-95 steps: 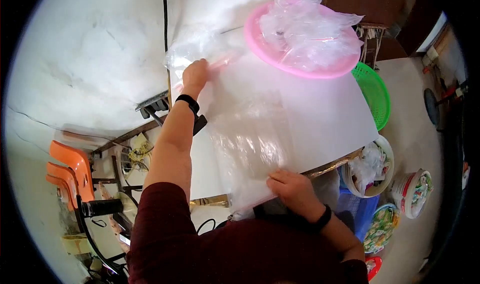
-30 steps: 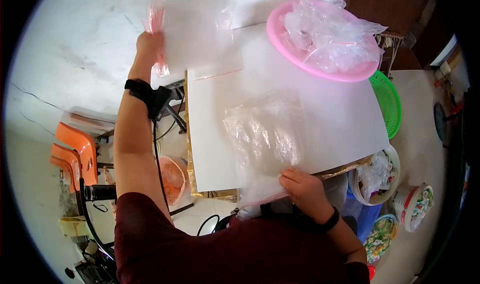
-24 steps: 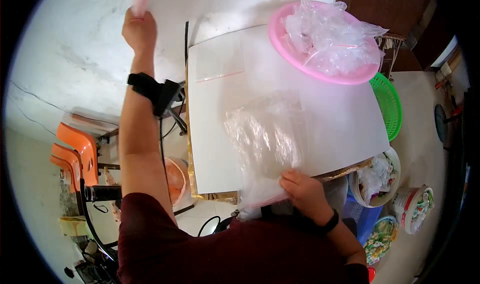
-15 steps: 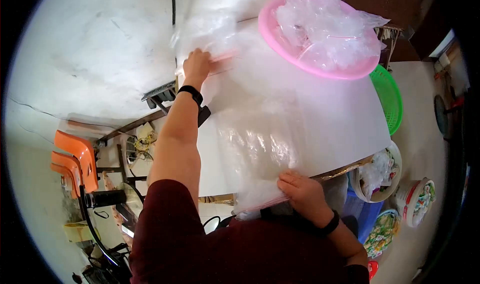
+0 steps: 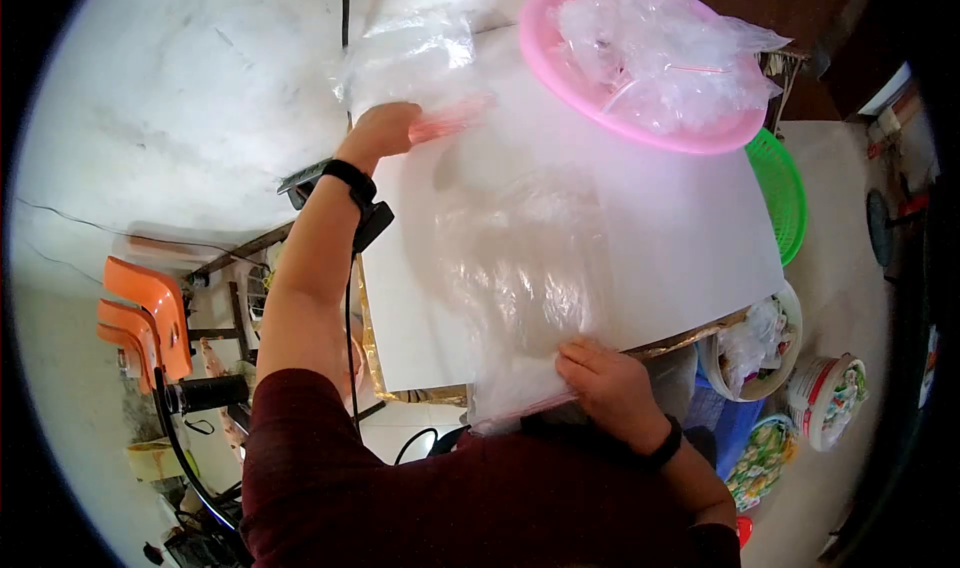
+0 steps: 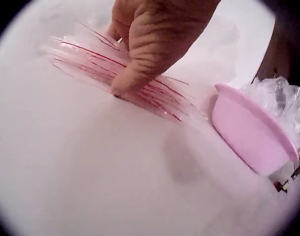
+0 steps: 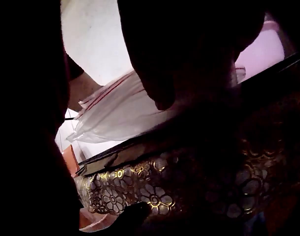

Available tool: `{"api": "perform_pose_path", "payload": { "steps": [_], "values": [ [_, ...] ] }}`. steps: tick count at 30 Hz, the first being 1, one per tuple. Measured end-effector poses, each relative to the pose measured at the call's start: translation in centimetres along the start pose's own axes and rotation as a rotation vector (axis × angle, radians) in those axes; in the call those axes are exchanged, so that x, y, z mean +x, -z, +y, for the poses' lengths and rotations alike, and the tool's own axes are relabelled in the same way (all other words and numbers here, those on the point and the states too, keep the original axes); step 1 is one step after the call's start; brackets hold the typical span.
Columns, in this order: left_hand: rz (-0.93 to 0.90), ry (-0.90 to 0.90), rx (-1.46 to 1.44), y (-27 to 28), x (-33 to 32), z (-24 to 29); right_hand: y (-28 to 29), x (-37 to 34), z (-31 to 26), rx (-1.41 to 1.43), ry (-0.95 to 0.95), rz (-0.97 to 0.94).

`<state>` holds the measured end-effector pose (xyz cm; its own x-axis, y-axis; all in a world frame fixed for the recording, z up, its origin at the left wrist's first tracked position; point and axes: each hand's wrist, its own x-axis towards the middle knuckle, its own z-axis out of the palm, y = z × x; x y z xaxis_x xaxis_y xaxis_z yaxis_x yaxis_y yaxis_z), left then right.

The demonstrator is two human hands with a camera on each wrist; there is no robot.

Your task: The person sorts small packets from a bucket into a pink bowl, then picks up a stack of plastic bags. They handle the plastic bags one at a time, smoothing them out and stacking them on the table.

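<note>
At the table's far left, my left hand (image 5: 385, 131) pinches a bundle of clear plastic bags (image 5: 445, 120) near their pink-red edges. In the left wrist view the left thumb and hand (image 6: 155, 44) lie across the red-lined bundle (image 6: 86, 56). More clear bags (image 5: 525, 278) lie flat and layered at the near side, their edge over the table's front. My right hand (image 5: 610, 388) rests its fingers on their near right corner. Dark in the right wrist view, the right hand (image 7: 189, 64) touches the bags (image 7: 125, 110); its far fingers are hidden in shadow.
A pink basin (image 5: 540, 63) heaped with clear bags stands at the back right of the white tabletop (image 5: 690, 238). Beside the table are a green basket (image 5: 785, 203), a filled tub (image 5: 793, 348) and a blue crate (image 5: 735, 438). Orange chairs (image 5: 150, 303) stand at left.
My left hand, raised by the wall with the bundle, has come down to the table's far left, over where a single bag lay. The right hand has hardly moved.
</note>
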<state>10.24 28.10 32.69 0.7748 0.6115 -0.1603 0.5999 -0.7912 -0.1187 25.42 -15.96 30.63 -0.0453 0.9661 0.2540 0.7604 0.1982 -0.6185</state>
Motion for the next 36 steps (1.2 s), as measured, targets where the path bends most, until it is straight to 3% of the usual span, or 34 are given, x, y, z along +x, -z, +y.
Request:
{"api": "perform_pose_path", "payload": {
  "steps": [3, 6, 9, 12, 13, 14, 16, 19, 21, 23, 27, 31, 32, 33, 35, 36],
  "values": [
    [0.089, 0.013, 0.102, -2.3, 1.1, -0.9, -0.3, -0.1, 0.2, -0.013, 0.018, 0.022],
    [0.425, -0.073, 0.239, -2.8, 0.8, 0.1, -0.2, 0.0, 0.0, 0.001, 0.008, 0.035],
    [0.472, 0.139, 0.016, -3.9, 2.1, -0.1, 0.0, -0.1, -0.1, 0.017, 0.003, 0.037],
    [0.577, 0.200, 0.077, -6.0, 3.1, -3.1, 0.1, -0.2, -0.2, 0.016, 0.019, 0.036],
    [0.720, 0.409, -0.155, -5.1, 2.7, -3.3, 0.3, -0.2, -0.2, 0.013, 0.030, 0.032],
    [0.729, 0.553, -0.140, -4.0, 2.2, -3.9, 0.4, -0.2, -0.4, 0.000, 0.011, 0.013],
    [0.611, 0.778, -0.266, 1.2, 0.1, -4.4, 0.5, -0.2, -0.8, -0.017, -0.018, -0.031],
    [1.063, 0.592, -0.432, 6.3, -4.7, -7.2, 0.0, -0.1, -0.9, -0.029, 0.007, 0.036],
    [0.918, 0.692, -0.682, 10.8, -9.3, -7.4, -0.4, -0.3, -0.7, -0.052, -0.018, 0.024],
    [0.751, 0.671, -0.404, 11.1, -12.4, -12.0, -0.6, -0.5, -0.6, -0.086, 0.012, 0.039],
    [0.563, 0.555, -0.014, 13.2, -19.8, -11.2, -1.1, -0.4, -0.7, -0.137, 0.128, 0.098],
    [0.499, 0.612, -0.352, 14.0, -23.0, -10.5, -0.6, -0.8, -1.1, -0.073, 0.055, 0.053],
    [0.550, 0.656, -0.357, 14.5, -23.3, -9.3, -0.8, -1.3, -1.2, -0.080, 0.052, 0.040],
    [0.598, 0.478, -0.144, 15.3, -23.1, -8.9, -0.9, -1.3, -0.9, -0.093, 0.061, 0.034],
    [0.612, 0.711, -0.284, 16.9, -22.9, -7.5, -0.9, -1.0, -0.6, -0.109, 0.083, 0.034],
    [0.674, 0.635, -0.192, 18.2, -22.9, -5.8, -0.9, -1.0, -0.7, -0.111, 0.092, 0.033]
  ]
}}
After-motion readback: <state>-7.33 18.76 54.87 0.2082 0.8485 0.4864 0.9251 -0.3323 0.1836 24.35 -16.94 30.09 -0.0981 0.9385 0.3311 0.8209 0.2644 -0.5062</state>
